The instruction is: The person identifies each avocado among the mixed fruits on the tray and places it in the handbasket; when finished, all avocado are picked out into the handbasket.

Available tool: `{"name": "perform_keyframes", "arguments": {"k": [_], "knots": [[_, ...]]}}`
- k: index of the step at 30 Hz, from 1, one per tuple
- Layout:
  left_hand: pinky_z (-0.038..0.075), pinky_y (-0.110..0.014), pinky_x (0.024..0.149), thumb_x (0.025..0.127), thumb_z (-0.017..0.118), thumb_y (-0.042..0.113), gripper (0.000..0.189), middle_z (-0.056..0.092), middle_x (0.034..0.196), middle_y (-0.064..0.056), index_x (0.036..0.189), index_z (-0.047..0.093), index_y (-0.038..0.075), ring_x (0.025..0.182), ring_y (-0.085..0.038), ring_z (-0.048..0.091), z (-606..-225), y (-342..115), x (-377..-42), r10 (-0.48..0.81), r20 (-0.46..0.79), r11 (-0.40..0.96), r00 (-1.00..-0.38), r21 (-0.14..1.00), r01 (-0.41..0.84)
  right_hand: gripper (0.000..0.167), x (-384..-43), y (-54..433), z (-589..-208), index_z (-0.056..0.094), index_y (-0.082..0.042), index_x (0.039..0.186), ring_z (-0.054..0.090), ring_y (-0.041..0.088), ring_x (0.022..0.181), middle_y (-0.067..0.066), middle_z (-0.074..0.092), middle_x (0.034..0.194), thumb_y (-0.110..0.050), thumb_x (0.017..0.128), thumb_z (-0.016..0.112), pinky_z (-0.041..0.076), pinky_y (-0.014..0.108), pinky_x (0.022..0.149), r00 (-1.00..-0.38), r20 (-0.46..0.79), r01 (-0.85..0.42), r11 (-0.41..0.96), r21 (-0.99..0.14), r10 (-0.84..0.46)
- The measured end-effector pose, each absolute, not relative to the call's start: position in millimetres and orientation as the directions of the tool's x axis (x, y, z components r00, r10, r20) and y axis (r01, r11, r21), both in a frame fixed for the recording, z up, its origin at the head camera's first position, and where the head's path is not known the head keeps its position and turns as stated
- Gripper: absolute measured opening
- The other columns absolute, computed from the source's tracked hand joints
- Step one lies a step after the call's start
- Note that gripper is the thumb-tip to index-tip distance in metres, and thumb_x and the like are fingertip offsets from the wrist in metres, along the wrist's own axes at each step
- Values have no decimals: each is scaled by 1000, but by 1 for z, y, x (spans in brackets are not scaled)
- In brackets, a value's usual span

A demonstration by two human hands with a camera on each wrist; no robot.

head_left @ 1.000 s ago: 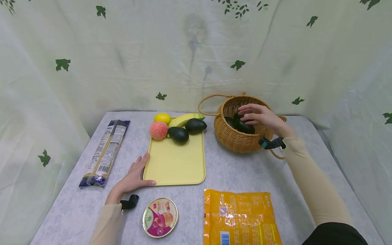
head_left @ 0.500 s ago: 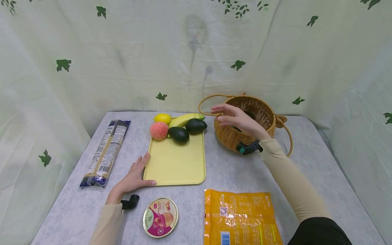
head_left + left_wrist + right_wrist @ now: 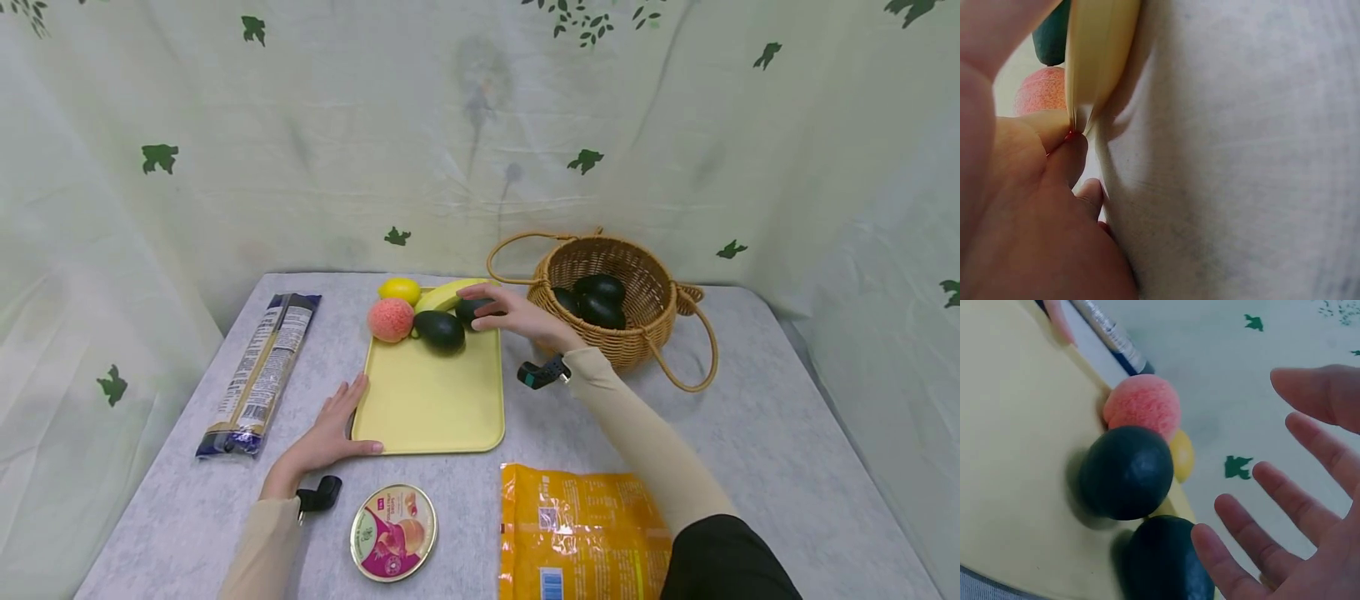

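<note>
My left hand (image 3: 324,433) lies at the near left corner of a yellow tray (image 3: 429,400), thumb on its front edge and straight fingers along its left side. Over the tray's far right part hovers my right hand (image 3: 521,318), empty, its fingers spread in the right wrist view. Below those fingers sits one dark green avocado (image 3: 467,310), partly hidden. A second avocado (image 3: 438,331) rests beside it on the tray. Around them are a banana (image 3: 442,297), a yellow lemon (image 3: 400,290) and a rough pink round fruit (image 3: 391,320).
Right of the tray stands a wicker basket (image 3: 558,333) with several avocados (image 3: 602,312) inside and loop handles at its sides. A long blue-ended packet (image 3: 258,375) lies left, a round tin (image 3: 393,533) in front, an orange bag (image 3: 577,533) front right.
My right hand has moved left from inside the basket to above the fruit on the tray, uncovering the basket's avocados. The basket's right handle has swung forward. My left hand has stayed put.
</note>
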State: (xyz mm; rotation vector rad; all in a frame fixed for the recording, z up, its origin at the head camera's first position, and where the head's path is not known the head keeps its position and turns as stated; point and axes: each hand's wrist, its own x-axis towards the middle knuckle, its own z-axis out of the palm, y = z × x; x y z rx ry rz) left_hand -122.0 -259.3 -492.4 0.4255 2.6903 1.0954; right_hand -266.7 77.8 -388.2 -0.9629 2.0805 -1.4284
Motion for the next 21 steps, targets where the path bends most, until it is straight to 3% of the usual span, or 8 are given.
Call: {"name": "perform_keyframes", "arguments": {"k": [7, 14, 21], "knots": [[-6, -59, 110, 75, 80, 34, 112, 4, 156, -25, 150, 7, -6, 141, -45, -7, -493, -259, -122, 335, -84, 686, -938, 704, 182, 54, -273, 59, -401, 44, -17, 144, 38, 35, 131, -2, 39, 147, -15, 94, 62, 36, 42, 104, -670, -6, -296, 274, -915, -742], [-6, -59, 110, 75, 81, 34, 112, 5, 156, -25, 150, 7, -6, 141, -45, -7, -492, -259, -121, 331, -87, 689, -940, 702, 178, 52, -278, 38, -413, 45, -9, 142, 33, 35, 134, 6, 39, 146, -9, 93, 62, 29, 45, 109, -648, 2, -324, 273, -906, -761], [-6, -59, 110, 75, 80, 34, 112, 5, 156, -25, 150, 8, -6, 141, -45, -6, -492, -259, -122, 337, -78, 684, -938, 705, 187, 50, -281, 22, -418, 50, -6, 138, 36, 23, 133, 8, 45, 142, -6, 90, 64, 28, 40, 110, -638, 22, -428, 331, -841, -770]]}}
